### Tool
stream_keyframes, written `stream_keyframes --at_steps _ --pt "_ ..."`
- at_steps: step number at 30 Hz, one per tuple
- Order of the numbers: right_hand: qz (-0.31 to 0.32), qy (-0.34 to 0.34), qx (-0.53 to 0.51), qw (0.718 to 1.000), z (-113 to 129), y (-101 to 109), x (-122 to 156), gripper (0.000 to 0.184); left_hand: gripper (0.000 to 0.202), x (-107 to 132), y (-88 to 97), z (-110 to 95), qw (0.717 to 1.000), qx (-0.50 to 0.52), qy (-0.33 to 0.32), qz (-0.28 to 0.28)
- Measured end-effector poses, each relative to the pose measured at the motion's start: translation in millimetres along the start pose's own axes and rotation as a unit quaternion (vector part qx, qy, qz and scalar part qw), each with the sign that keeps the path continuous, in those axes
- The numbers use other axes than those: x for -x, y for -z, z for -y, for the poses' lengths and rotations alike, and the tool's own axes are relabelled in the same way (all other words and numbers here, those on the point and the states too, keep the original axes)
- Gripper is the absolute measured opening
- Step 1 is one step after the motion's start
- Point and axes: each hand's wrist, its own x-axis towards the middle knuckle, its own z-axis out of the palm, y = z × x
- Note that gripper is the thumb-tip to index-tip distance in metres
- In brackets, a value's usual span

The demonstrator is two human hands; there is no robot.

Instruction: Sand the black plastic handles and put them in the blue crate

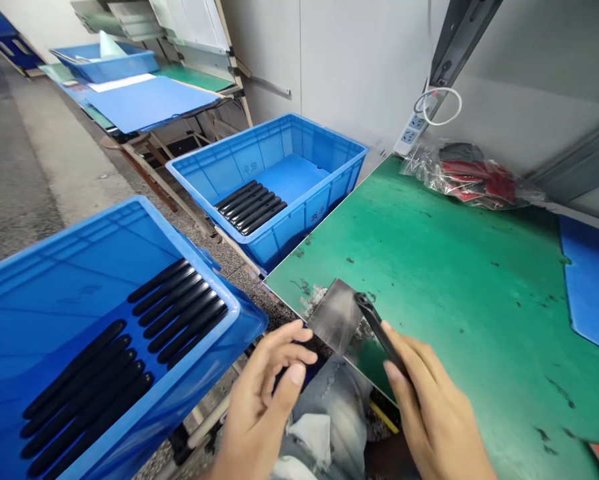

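My right hand [429,393] is closed round a long black handle-like part [379,330], held edge-on over the near corner of the green table [454,267]. A grey metal plate [335,313] sticks out beside that part at the table's corner; whether it is joined to the part is unclear. My left hand [264,393] hovers just left of the plate with fingers curled towards the thumb, and nothing plainly shows in it. Below both hands are my knees in grey trousers.
Two blue crates stand to the left: a near one [104,320] and a farther one [279,180], each holding rows of several black parts. A clear bag of red and black items [472,177] lies at the table's back. A power strip [412,130] hangs on the wall.
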Motion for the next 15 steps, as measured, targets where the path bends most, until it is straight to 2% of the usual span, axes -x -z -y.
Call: stream_keyframes --at_steps 1,2,3,5,7,11,13,15 --pt "-0.002 0.042 0.138 0.990 -6.7 4.3 -7.0 0.047 0.033 -1.1 5.1 2.3 1.000 -0.009 -0.001 -0.013" --pt "0.010 0.079 0.251 0.965 -11.7 7.3 -12.7 0.053 0.032 -1.9 10.0 4.3 1.000 -0.017 -0.002 -0.021" --pt "0.028 0.109 0.338 0.934 -14.9 9.1 -17.3 0.061 0.033 -2.4 14.4 6.0 0.999 -0.023 -0.002 -0.024" --pt "0.056 0.157 0.441 0.882 -16.4 10.2 -24.2 0.073 0.034 -2.0 21.1 9.0 0.999 -0.030 0.004 -0.027" --pt "0.064 0.178 0.494 0.849 -13.0 9.8 -29.8 0.078 0.035 -0.2 24.2 11.6 0.998 -0.026 0.018 -0.051" --pt "0.051 0.188 0.560 0.805 3.9 3.3 -27.9 0.074 0.035 3.5 27.6 15.1 0.993 -0.020 0.045 -0.104" --pt "0.065 0.216 0.547 0.806 14.1 -5.3 -11.9 0.069 0.037 2.9 34.9 13.3 0.993 -0.027 0.035 -0.113" --pt "0.083 0.294 0.456 0.836 22.3 -15.2 11.2 0.055 0.038 0.4 47.5 6.8 0.983 -0.038 -0.019 -0.177"
